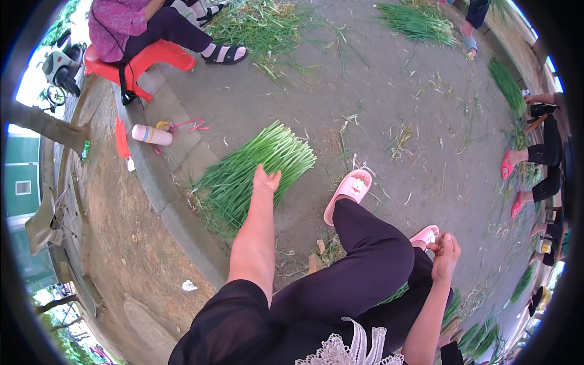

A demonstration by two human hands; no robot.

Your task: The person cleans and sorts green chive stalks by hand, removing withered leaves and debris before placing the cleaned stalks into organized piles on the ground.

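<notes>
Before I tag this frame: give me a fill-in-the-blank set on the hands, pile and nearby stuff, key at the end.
1. The hand at the large green pile near the wearer is the wearer's ____ one.
2. That pile and the right hand are ____, not touching.
3. Of the red stool and the pale pink bottle, the ____ is nearer that pile.
4. The wearer's slippers are ____ in colour.

Missing words: left; apart; bottle; pink.
</notes>
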